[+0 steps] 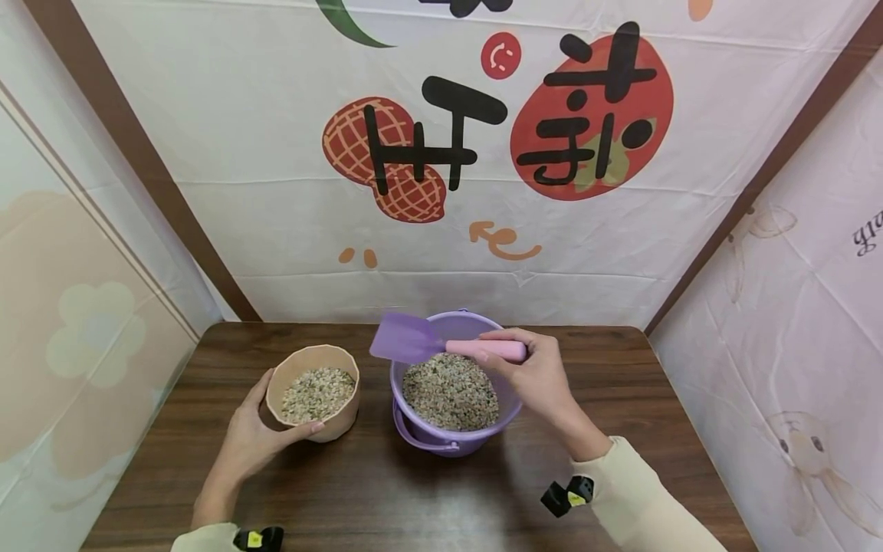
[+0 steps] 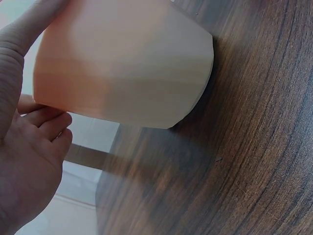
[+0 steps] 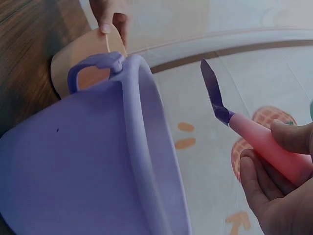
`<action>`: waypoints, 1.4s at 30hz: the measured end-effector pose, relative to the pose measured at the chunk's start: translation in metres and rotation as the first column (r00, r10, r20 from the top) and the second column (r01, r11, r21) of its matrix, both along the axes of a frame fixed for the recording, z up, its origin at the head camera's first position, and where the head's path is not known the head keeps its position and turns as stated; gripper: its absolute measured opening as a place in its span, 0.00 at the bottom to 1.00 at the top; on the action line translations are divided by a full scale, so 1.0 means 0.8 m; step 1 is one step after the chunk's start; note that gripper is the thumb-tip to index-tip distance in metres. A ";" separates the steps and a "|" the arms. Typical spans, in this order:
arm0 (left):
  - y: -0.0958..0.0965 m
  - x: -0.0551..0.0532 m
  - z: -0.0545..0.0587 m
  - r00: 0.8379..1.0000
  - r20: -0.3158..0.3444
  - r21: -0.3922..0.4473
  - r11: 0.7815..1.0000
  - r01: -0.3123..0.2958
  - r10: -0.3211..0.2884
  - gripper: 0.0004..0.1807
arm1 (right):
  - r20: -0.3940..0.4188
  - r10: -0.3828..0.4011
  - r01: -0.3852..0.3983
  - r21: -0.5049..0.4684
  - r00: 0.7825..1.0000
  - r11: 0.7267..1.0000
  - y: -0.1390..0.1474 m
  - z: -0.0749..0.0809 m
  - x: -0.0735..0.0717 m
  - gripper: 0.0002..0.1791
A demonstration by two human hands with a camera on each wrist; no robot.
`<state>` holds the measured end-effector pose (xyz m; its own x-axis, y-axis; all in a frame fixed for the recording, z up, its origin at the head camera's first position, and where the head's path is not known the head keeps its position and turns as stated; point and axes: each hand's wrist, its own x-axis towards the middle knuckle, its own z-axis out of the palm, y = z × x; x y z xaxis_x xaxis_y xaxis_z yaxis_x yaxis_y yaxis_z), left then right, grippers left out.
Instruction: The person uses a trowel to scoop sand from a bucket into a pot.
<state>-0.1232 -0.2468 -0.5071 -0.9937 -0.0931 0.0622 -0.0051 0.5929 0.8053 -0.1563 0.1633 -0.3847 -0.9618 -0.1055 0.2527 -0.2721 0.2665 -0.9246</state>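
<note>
My left hand [image 1: 250, 435] grips the side of a peach, many-sided pot [image 1: 343, 420], thumb near the front rim and fingers round the far left. Pale, coarse grit [image 1: 317, 395] lies inside it. In my right hand [image 1: 546, 377] is the pink handle of a toy shovel [image 1: 408, 339], held between thumb and fingers. Its purple blade points left, above the far left rim of a purple bucket [image 1: 476, 438], and no grit shows on it. Speckled grit [image 1: 451, 391] partly fills the bucket. The right wrist view shows the shovel [image 3: 214, 93] apart from the rim.
Pot and bucket stand side by side on a dark wood-grain table [image 1: 386, 506]. The bucket's handle [image 1: 417, 438] hangs down at the front left. A printed white cloth [image 1: 276, 192] rises behind the table's far edge, with more cloth at both sides.
</note>
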 end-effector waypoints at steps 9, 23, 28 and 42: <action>-0.001 0.002 -0.002 1.000 0.002 0.002 1.000 0.001 -0.001 0.71 | 0.057 -0.084 0.085 -0.014 0.995 0.996 0.046 -0.017 0.017 0.17; -0.001 0.003 0.000 0.999 0.034 -0.020 1.000 -0.003 0.004 0.71 | 0.038 -0.168 0.167 0.029 0.985 0.986 0.084 -0.049 0.037 0.15; 0.000 0.002 0.000 1.000 0.028 -0.022 1.000 -0.006 0.006 0.71 | 0.055 -0.177 0.176 0.019 0.983 0.984 0.086 -0.056 0.038 0.16; 0.016 -0.005 0.036 0.995 -0.088 -0.020 0.999 0.048 -0.050 0.72 | 0.044 -0.175 0.175 0.007 0.983 0.984 0.086 -0.052 0.039 0.15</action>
